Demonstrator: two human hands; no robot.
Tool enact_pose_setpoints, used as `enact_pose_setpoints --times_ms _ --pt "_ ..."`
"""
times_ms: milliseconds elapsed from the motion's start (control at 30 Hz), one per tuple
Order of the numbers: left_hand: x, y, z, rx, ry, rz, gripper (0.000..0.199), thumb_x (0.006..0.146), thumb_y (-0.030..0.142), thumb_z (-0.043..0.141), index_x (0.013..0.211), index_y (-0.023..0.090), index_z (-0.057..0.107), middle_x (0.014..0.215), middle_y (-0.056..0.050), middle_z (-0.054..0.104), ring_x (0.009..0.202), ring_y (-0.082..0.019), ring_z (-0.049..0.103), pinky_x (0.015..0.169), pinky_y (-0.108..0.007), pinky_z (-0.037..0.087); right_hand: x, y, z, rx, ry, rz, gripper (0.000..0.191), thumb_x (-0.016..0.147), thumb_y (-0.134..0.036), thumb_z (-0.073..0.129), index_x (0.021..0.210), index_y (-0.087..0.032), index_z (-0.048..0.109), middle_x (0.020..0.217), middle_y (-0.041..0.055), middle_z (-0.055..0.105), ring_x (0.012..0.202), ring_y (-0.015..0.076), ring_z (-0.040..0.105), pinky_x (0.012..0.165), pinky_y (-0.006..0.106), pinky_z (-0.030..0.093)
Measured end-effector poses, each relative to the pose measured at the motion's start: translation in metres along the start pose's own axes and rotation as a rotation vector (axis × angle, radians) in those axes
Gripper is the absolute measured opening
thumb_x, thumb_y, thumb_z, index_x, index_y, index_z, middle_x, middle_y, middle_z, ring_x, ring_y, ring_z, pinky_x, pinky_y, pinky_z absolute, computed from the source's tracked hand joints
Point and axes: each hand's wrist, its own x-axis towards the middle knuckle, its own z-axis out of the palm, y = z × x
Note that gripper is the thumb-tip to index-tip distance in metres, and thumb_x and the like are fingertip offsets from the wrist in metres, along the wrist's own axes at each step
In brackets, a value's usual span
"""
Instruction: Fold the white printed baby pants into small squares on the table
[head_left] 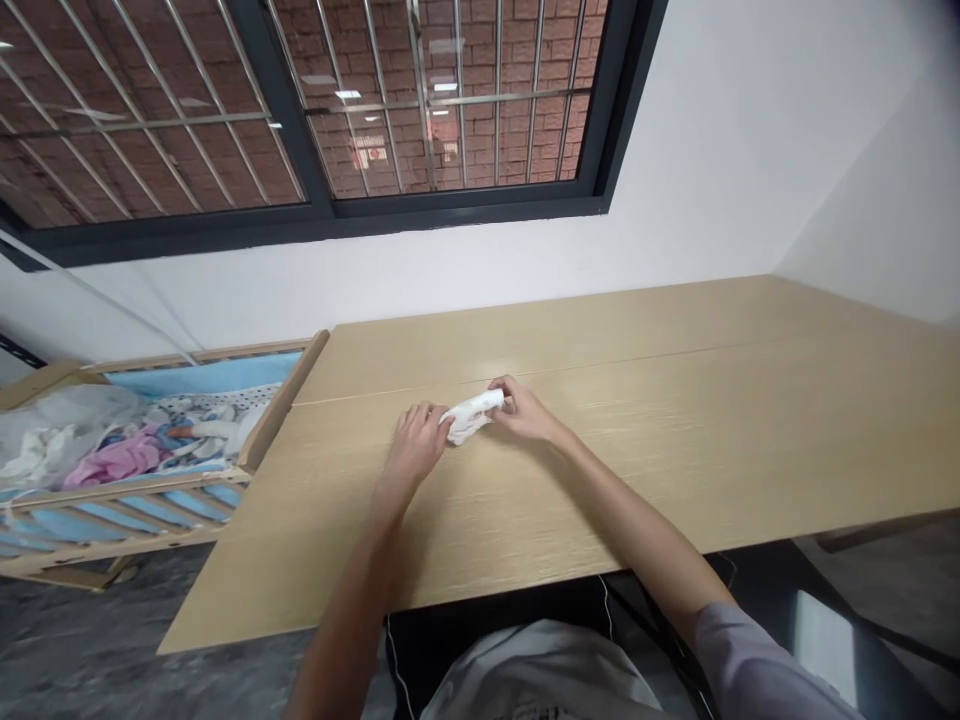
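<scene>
A small white rolled bundle (471, 414), soft-looking and faintly printed, is held just over the wooden tabletop; whether it is cloth or a diaper I cannot make out. My left hand (420, 438) closes on its left end, with the thumb along the near side. At the right end, the fingers of my right hand (521, 410) curl around the bundle and pinch it. The bundle slants slightly upward to the right. Parts of both ends are hidden by my fingers.
The wooden table (675, 430) has a seam running across it. To the left stands a wooden crib (281, 410) with blue lining, holding clothes and a pink cloth (120, 458). Behind are a white wall (465, 265) and a barred window (322, 200). White cables hang below the front edge.
</scene>
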Motion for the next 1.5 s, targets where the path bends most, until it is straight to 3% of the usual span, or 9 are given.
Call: enact_pose_setpoints --times_ms 100,200,333,467,733,933,1033,1167,1500 --pt "-0.01 0.017 -0.013 -0.309 -0.006 -0.158 0.03 0.1 0.044 0.047 0.112 0.022 0.064 0.103 -0.007 0.073 0.095 -0.022 0.067 0.088 -0.036 0.051 0.013 -0.011 -0.024 0.185 -0.097 0.083 0.054 0.082 -0.031 0.069 0.128 -0.018 0.045 0.109 0.0075 0.067 0.096 0.021 0.064 0.08 0.032 0.053" --pt "-0.025 0.036 -0.014 -0.483 -0.042 -0.389 0.033 0.096 0.049 0.052 0.106 0.02 0.063 0.09 -0.005 0.074 0.075 -0.018 0.068 0.068 -0.03 0.053 0.032 -0.016 -0.034 0.263 -0.261 0.187 0.053 0.079 -0.03 0.075 0.125 -0.018 0.052 0.106 0.0069 0.069 0.089 0.0193 0.066 0.072 0.028 0.053" --pt "-0.04 0.053 -0.003 -0.24 -0.159 -0.579 0.025 0.094 0.041 0.052 0.087 0.021 0.065 0.077 -0.005 0.074 0.072 -0.021 0.07 0.064 -0.03 0.049 0.055 -0.006 -0.018 0.226 -0.449 0.259 0.04 0.073 -0.028 0.081 0.108 -0.015 0.066 0.102 0.007 0.072 0.085 0.0177 0.067 0.068 0.025 0.051" --pt "-0.046 0.06 0.009 -0.049 -0.203 -0.645 0.024 0.092 0.037 0.053 0.085 0.02 0.067 0.085 -0.014 0.076 0.082 -0.03 0.073 0.068 -0.036 0.048 0.063 0.016 0.013 0.171 -0.553 0.28 0.031 0.07 -0.026 0.082 0.096 -0.015 0.071 0.094 0.0054 0.074 0.082 0.0173 0.068 0.069 0.024 0.051" --pt "-0.048 0.06 0.013 0.168 -0.321 -0.643 0.033 0.094 0.043 0.049 0.094 0.017 0.069 0.09 -0.018 0.075 0.086 -0.034 0.073 0.072 -0.04 0.05 0.051 0.043 0.033 -0.152 -0.428 0.205 0.047 0.074 -0.036 0.084 0.111 -0.012 0.067 0.101 0.008 0.072 0.085 0.0176 0.067 0.074 0.026 0.052" --pt "-0.073 0.078 0.018 0.185 -0.031 -0.351 0.036 0.097 0.043 0.045 0.113 0.016 0.064 0.11 -0.019 0.068 0.103 -0.034 0.063 0.087 -0.046 0.049 0.021 0.003 0.021 -0.311 -0.317 -0.112 0.056 0.098 -0.047 0.057 0.143 -0.014 0.051 0.144 0.0176 0.055 0.131 0.0275 0.055 0.109 0.042 0.044" --pt "-0.096 0.098 0.031 0.093 0.022 -0.2 0.05 0.097 0.046 0.047 0.135 0.014 0.055 0.136 -0.022 0.058 0.12 -0.037 0.056 0.095 -0.049 0.048 0.002 -0.023 0.018 -0.327 -0.386 -0.234 0.059 0.105 -0.051 0.04 0.155 -0.02 0.039 0.16 0.0125 0.041 0.147 0.026 0.038 0.12 0.047 0.031" --pt "-0.114 0.113 0.047 0.126 -0.013 -0.172 0.052 0.1 0.04 0.045 0.141 0.009 0.05 0.149 -0.023 0.05 0.138 -0.038 0.044 0.103 -0.052 0.044 -0.02 -0.036 0.023 -0.276 -0.553 -0.379 0.067 0.106 -0.053 0.036 0.163 -0.021 0.022 0.168 0.0094 0.022 0.155 0.0248 0.02 0.127 0.049 0.015" --pt "-0.119 0.108 0.046 0.192 -0.056 -0.14 0.049 0.1 0.04 0.046 0.137 0.01 0.058 0.146 -0.021 0.056 0.139 -0.036 0.046 0.107 -0.053 0.04 -0.036 -0.007 0.034 -0.214 -0.71 -0.432 0.063 0.107 -0.051 0.03 0.161 -0.019 0.026 0.168 0.006 0.022 0.156 0.0205 0.014 0.129 0.042 0.006"
